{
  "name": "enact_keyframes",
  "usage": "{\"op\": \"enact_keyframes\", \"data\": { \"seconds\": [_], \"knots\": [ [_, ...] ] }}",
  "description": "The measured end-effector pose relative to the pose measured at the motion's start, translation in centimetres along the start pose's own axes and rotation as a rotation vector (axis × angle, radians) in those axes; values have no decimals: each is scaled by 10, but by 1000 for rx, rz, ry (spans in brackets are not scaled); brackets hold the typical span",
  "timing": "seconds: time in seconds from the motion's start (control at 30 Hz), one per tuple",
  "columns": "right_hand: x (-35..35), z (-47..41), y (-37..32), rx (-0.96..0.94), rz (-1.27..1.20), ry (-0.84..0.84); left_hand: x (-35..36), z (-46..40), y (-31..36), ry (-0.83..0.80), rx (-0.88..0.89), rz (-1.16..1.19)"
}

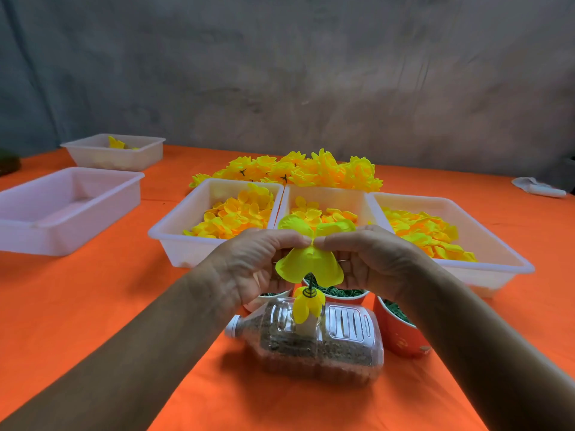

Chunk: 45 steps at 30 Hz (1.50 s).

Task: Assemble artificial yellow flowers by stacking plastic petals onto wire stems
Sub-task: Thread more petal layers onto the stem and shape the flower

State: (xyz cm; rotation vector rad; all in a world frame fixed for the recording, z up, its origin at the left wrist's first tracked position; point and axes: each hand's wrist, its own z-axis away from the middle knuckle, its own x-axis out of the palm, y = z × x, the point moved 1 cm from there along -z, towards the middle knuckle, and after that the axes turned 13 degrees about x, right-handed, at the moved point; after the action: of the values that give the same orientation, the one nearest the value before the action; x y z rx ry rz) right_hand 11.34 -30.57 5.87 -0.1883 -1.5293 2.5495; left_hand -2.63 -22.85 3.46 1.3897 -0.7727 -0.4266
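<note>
Orange tbl point(93, 306): petal point(308, 264) pinched btwn both grips.

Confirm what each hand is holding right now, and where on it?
Both hold one yellow petal piece. The left hand and right hand pinch it at its centre from opposite sides, thumbs nearly meeting, above the wire stem.

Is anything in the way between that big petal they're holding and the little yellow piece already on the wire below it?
Nothing visible. Both hands pinch the petal piece above the wire stem; only bare wire separates it from the lower petal.
</note>
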Motion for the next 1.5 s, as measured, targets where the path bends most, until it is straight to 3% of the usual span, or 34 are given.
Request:
{"op": "enact_keyframes", "data": {
  "seconds": [0.1,0.33,0.5,1.5],
  "knots": [
    [-1,0,1,-2,8,2,-6,-1,-4,-113,-2,18],
    [-1,-3,4,15,6,-13,-8,-2,-10,-121,-16,45],
    [-3,-3,7,47,-28,-61,3,2,-8,57,-13,7],
    [-3,-12,19,-35,150,55,-1,7,-20,134,23,-160]
  ]
}}
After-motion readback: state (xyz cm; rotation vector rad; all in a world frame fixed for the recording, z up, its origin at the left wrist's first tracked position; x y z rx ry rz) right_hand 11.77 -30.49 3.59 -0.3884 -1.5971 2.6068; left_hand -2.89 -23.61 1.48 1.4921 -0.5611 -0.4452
